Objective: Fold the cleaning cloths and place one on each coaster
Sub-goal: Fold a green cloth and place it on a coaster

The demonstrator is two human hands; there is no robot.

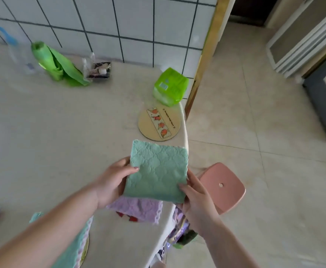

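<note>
I hold a folded green cleaning cloth (157, 172) above the counter's right edge. My left hand (112, 180) grips its left side, thumb on top. My right hand (195, 198) pinches its lower right corner. Beyond the cloth lies a bare round wooden coaster (159, 123) with an orange picture strip. Under my hands a folded purple cloth (139, 208) rests on another coaster (127, 217), of which only a red patch shows. At the bottom left, a green cloth (73, 246) covers a third coaster (85, 252), partly hidden by my left forearm.
A green tissue pack (170, 86) stands just behind the bare coaster. A green plastic bag roll (55, 63), a spray bottle (18, 53) and a small clear box (99, 69) line the tiled wall. A pink stool (222, 187) stands on the floor beside the counter edge (185, 132).
</note>
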